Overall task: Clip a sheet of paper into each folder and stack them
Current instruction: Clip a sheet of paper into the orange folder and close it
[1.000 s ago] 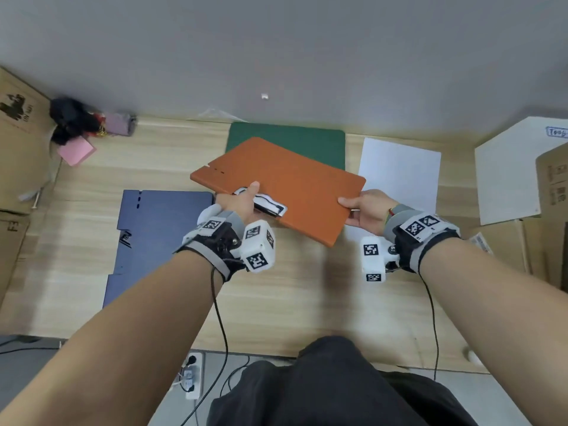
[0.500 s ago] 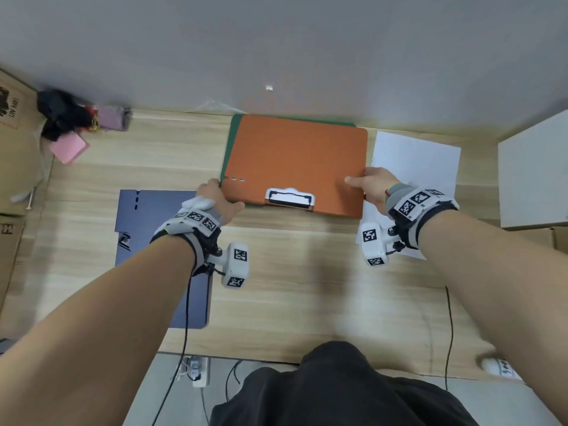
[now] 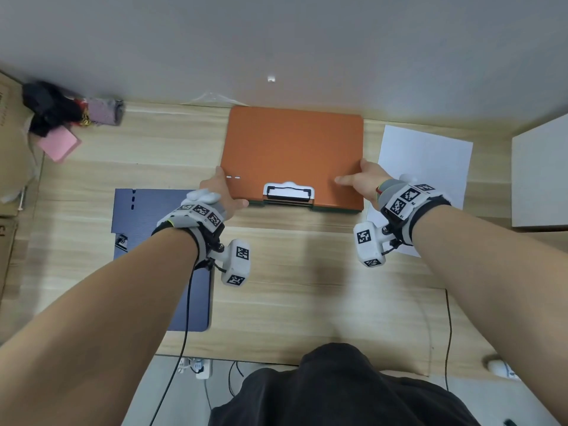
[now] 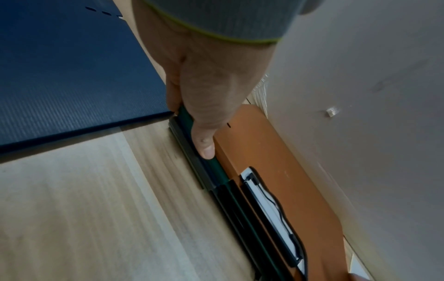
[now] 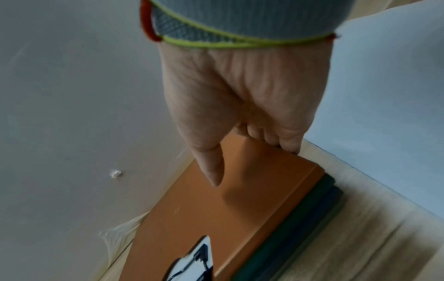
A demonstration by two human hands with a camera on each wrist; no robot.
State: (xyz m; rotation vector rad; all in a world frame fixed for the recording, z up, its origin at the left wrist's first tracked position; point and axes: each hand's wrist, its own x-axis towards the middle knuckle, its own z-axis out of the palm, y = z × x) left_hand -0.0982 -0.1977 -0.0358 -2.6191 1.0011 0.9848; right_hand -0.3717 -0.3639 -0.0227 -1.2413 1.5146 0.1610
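An orange folder [image 3: 295, 149] with a white clip [image 3: 289, 192] at its near edge lies flat on a green folder [image 4: 216, 169] at the back middle of the table. My left hand [image 3: 221, 189] brackets the stack's near left corner, its straight thumb [image 4: 204, 144] pressed along the green edge. My right hand [image 3: 362, 179] holds the orange folder's right edge, thumb [image 5: 213, 171] on top and fingers curled over the side. A sheet of white paper [image 3: 427, 161] lies to the right. A dark blue folder [image 3: 159, 216] lies open at the left.
The stack sits close to the grey wall [image 3: 276, 41]. Cardboard boxes [image 3: 9, 179] stand at the left and a white box [image 3: 541, 179] at the right. A pink pad [image 3: 58, 144] and dark clutter [image 3: 61, 109] fill the back left corner.
The orange folder, held tilted above the table a second ago, has been carried back and laid flat on the green folder. Both hands have moved with it to its near corners.
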